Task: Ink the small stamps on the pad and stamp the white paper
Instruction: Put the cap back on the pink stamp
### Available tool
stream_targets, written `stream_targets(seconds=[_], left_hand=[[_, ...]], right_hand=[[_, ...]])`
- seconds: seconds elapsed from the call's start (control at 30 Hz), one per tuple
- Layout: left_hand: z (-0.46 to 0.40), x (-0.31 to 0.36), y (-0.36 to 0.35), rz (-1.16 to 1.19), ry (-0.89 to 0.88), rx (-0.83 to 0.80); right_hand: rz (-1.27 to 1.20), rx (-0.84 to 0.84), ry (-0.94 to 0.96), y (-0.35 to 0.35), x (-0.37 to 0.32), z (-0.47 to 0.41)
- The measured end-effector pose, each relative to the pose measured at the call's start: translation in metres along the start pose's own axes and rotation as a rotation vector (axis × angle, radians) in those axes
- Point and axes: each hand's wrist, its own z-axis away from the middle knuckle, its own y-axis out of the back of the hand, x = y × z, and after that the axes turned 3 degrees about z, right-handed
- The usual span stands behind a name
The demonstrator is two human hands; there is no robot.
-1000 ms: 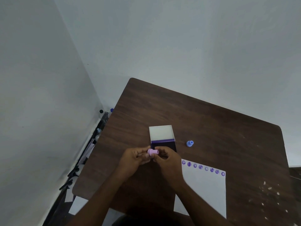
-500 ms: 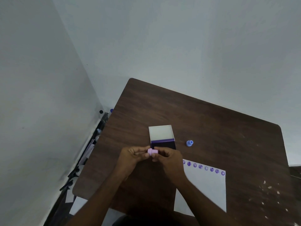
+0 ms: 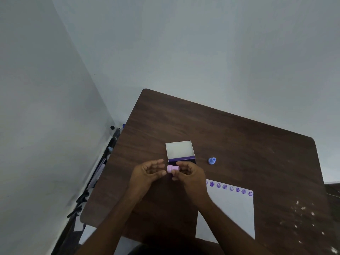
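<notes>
My right hand pinches a small pink stamp, held sideways just in front of the ink pad. The pad's white lid stands open behind its dark purple face. My left hand is beside the stamp with fingers spread and relaxed, not touching it. A small blue stamp sits on the table to the right of the pad. The white paper lies at the front right, with a row of several purple prints along its top edge; my right forearm covers its left side.
The dark wooden table stands in a corner between two pale walls. Dark clutter lies on the floor along the table's left edge. White specks mark the table's right front area.
My left hand has let go of the pink stamp and opened its fingers, drawing slightly left. My right hand keeps the stamp in the same spot.
</notes>
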Motion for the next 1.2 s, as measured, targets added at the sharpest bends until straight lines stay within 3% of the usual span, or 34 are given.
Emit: stream_targets(seconds=[0.27, 0.57, 0.87, 1.2], left_hand=[[-0.004, 0.000, -0.018, -0.191, -0.043, 0.110], [-0.023, -0.009, -0.075, -0.374, 0.007, -0.068], [-0.037, -0.010, -0.136, -0.511, 0.066, -0.072], [-0.057, -0.009, -0.184, -0.714, 0.296, -0.057]], right_hand=[[-0.065, -0.069, -0.090, 0.013, 0.008, -0.011], [-0.009, 0.091, -0.094, 0.047, 0.033, -0.015], [0.064, 0.300, -0.114, 0.082, 0.074, -0.037], [0.107, 0.302, -0.189, 0.097, 0.094, -0.062]])
